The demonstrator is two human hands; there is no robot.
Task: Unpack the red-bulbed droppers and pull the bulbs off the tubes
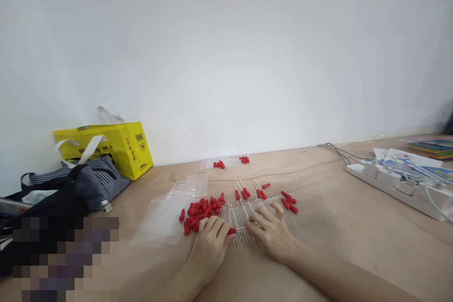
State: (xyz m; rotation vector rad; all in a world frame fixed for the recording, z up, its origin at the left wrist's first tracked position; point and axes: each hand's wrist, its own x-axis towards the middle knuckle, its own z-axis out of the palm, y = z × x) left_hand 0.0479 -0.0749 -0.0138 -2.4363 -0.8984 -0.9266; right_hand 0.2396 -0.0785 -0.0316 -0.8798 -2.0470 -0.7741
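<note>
My left hand is closed on a red rubber dropper bulb that pokes out past its fingertips. My right hand pinches a thin clear dropper tube, whose end meets the bulb's mouth. How far the tube sits inside the bulb cannot be made out. Under and behind both hands lies a spread of loose clear tubes. A heap of red bulbs is beside my left hand, partly covered by it. Several droppers with bulbs fitted lie behind the tubes. More bulbs rest beyond my right hand.
Clear plastic bags lie left of the heap. Another bag holding red bulbs and tubes is near the wall. A yellow bag and a striped bag stand left. A power strip and papers are right.
</note>
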